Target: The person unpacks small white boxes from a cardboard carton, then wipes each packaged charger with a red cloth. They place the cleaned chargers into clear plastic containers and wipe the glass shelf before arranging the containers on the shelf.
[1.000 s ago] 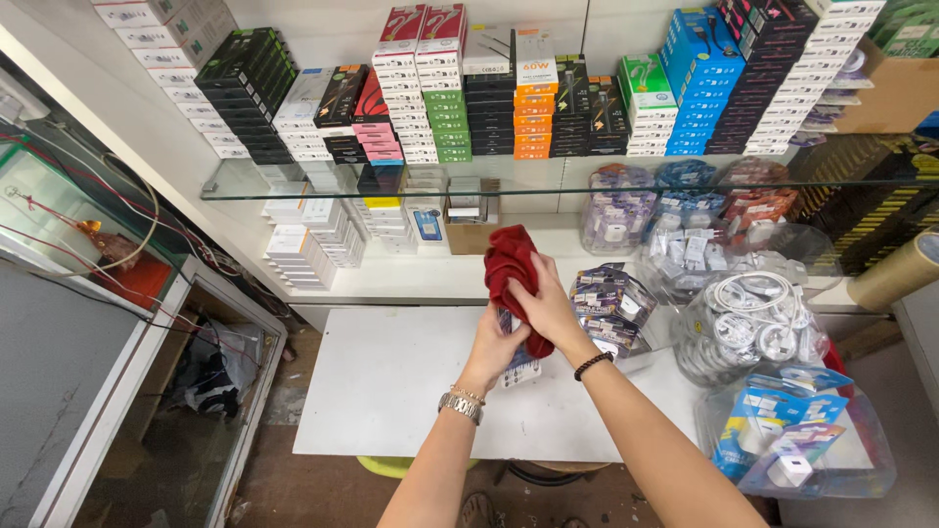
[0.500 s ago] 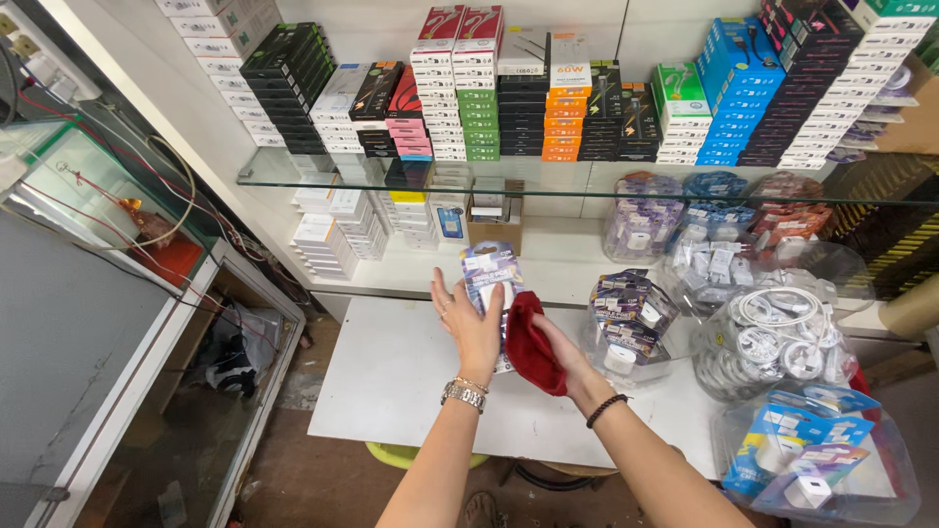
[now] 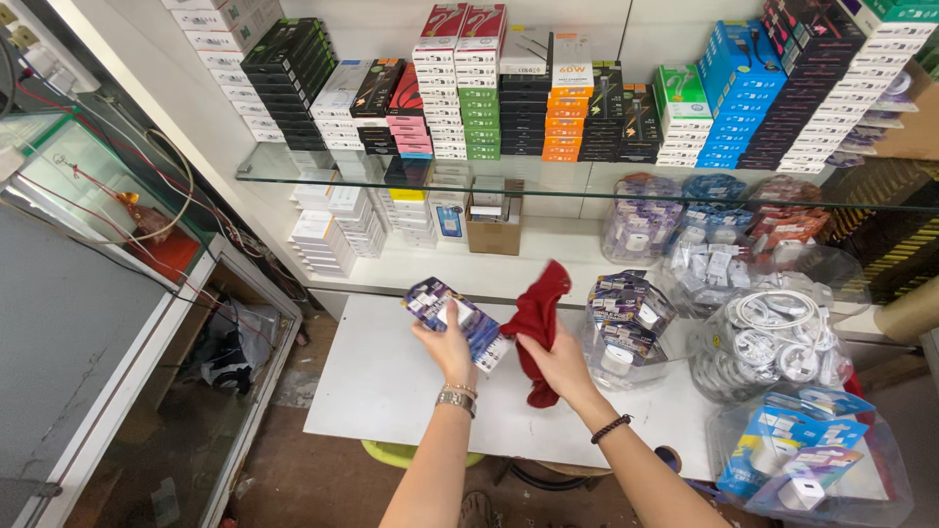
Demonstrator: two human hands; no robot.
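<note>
The left hand (image 3: 452, 344) is closed around a flat blister-packed accessory (image 3: 456, 320) with a purple and white card, held tilted above the white surface (image 3: 372, 381); the fingers wrap its lower edge and the pack juts up and to the left of the hand. A metal watch (image 3: 456, 400) sits on that wrist. The right hand (image 3: 559, 360) is clenched on a dark red cloth (image 3: 536, 328), which rises above the hand and hangs below it, the lower end touching or just above the surface; which, cannot be told. The cloth lies just beside the pack, on its right. A dark bead bracelet (image 3: 611, 428) circles the right wrist. Just right of the right hand stands a clear bag of similar purple packs (image 3: 626, 323). Farther right lies a bag of coiled white cables (image 3: 773, 342). Beyond both hands, a glass shelf (image 3: 293, 168) carries stacked coloured boxes (image 3: 548, 98).
</note>
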